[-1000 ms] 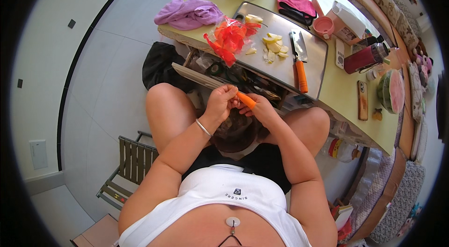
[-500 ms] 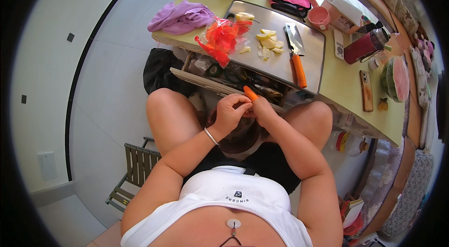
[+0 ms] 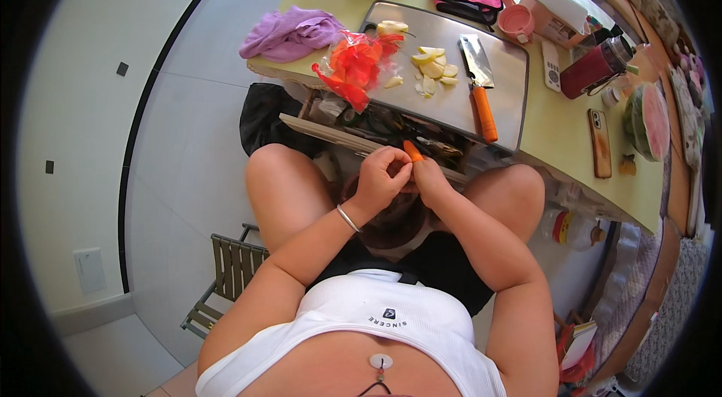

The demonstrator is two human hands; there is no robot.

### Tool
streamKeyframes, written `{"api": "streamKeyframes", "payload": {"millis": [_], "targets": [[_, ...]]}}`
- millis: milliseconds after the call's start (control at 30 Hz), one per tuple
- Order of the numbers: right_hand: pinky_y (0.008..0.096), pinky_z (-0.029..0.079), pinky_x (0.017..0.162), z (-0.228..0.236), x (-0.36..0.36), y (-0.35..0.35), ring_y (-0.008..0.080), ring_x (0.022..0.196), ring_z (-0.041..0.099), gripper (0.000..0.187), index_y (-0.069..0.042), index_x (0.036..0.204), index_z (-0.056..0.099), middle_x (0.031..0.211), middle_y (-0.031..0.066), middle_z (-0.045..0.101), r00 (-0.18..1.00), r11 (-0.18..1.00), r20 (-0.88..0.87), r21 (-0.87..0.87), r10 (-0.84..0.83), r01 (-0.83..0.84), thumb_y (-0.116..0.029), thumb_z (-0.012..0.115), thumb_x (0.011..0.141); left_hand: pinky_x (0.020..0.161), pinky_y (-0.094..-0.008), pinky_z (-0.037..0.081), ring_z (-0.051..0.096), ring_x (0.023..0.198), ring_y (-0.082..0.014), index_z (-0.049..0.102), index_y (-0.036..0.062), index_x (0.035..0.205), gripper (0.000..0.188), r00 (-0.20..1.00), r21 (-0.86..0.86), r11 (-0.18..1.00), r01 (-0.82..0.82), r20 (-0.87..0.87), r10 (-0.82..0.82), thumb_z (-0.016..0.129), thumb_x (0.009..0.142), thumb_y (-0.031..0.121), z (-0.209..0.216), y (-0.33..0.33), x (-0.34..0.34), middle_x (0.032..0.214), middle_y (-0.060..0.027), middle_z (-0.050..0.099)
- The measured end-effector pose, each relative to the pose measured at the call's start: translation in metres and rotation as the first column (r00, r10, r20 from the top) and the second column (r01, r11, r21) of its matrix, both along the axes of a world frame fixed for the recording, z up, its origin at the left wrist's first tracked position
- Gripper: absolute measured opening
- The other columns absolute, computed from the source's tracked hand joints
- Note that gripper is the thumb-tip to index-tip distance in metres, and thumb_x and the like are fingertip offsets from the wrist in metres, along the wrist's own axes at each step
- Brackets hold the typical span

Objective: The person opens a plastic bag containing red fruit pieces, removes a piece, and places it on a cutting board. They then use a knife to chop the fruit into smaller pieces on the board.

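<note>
Between my knees, above a dark brown bowl (image 3: 406,232), my two hands meet fingertip to fingertip. My right hand (image 3: 432,182) is closed around an orange, round-ended thing (image 3: 412,150); only its end shows, and I cannot tell what kind it is. Beside it, the thumb and fingers of my left hand (image 3: 378,180) are pinched together, hiding whatever they hold. Just beyond my hands is an open drawer (image 3: 327,134) filled with tools and small items. On the table, a steel cutting board (image 3: 445,26) carries pale cut pieces (image 3: 432,66) and a cleaver (image 3: 481,89) with an orange handle.
A red and clear plastic bag (image 3: 353,70) overhangs the table edge by a purple cloth (image 3: 289,34). To the right are a phone (image 3: 599,143), a maroon flask (image 3: 594,70) and cut watermelon (image 3: 645,122). A folding stool (image 3: 233,265) stands at my left.
The whole view has shifted slightly, so the scene sits a little further right. My hands stay together above the bowl, and the orange thing's end shows slightly less.
</note>
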State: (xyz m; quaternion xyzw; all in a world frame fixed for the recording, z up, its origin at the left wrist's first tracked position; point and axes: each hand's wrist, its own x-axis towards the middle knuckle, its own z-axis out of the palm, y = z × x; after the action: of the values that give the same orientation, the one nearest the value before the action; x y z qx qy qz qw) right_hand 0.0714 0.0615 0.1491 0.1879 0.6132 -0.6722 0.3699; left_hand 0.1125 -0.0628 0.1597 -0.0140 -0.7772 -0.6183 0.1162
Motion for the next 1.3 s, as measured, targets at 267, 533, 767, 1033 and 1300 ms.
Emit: {"api": "streamKeyframes", "payload": {"millis": [267,533,767,1033,1300], "targets": [[0.0297,0.055,0.063,-0.010,0.002,0.001,0.0130,0.079,0.063,0.031,-0.012,0.113,0.064,0.093,0.0021,0.065,0.998,0.998,-0.006,0.023,0.063,-0.063,-0.037,0.047,0.102,0.064,-0.0232,0.050,0.060,0.069,-0.0066,0.065,0.0005,0.086,0.005,0.996,0.024,0.999,0.037,0.084,-0.039,0.069,0.083,0.000,-0.011,-0.003,-0.002,0.078,-0.0011,0.064],[0.0279,0.052,0.058,0.001,0.004,-0.004,0.0138,0.072,0.064,0.034,-0.010,0.113,0.062,0.089,0.0023,0.066,0.994,0.995,-0.056,0.039,0.091,-0.088,-0.039,0.046,0.103,0.059,-0.0257,0.048,0.057,0.064,-0.0080,0.061,-0.0002,0.079,0.006,0.992,-0.136,0.987,-0.085,0.080,0.097,0.066,0.079,0.003,-0.016,-0.013,-0.014,0.071,-0.0045,0.060],[0.0273,0.050,0.057,-0.001,-0.001,-0.002,0.0133,0.072,0.065,0.029,-0.009,0.114,0.063,0.091,0.0023,0.068,0.966,0.978,-0.199,0.157,0.167,-0.136,-0.030,0.047,0.101,0.060,-0.0265,0.053,0.062,0.069,-0.0112,0.062,0.0026,0.098,0.009,0.915,0.608,0.794,-0.025,0.333,-0.227,0.063,0.094,0.011,-0.028,-0.027,-0.012,0.086,-0.0040,0.067],[0.0290,0.049,0.058,-0.001,-0.002,-0.007,0.0139,0.067,0.063,0.022,0.001,0.103,0.067,0.081,0.0074,0.068,0.892,0.955,-0.373,0.238,0.256,-0.175,-0.013,0.058,0.089,0.063,-0.0263,0.056,0.066,0.070,-0.0131,0.070,0.0018,0.100,0.008,0.851,0.793,0.592,-0.144,0.405,-0.335,0.068,0.094,0.007,-0.032,-0.051,-0.020,0.088,-0.0082,0.071],[0.0274,0.050,0.063,0.012,-0.002,-0.007,0.0130,0.070,0.064,0.022,0.003,0.105,0.067,0.084,0.0073,0.069,0.856,0.951,-0.435,0.247,0.279,-0.184,-0.007,0.059,0.087,0.058,-0.0257,0.053,0.058,0.062,-0.0109,0.064,0.0031,0.092,0.008,0.867,0.765,0.617,-0.186,0.423,-0.262,0.068,0.095,0.010,-0.040,-0.049,-0.017,0.081,-0.0051,0.066]]}}
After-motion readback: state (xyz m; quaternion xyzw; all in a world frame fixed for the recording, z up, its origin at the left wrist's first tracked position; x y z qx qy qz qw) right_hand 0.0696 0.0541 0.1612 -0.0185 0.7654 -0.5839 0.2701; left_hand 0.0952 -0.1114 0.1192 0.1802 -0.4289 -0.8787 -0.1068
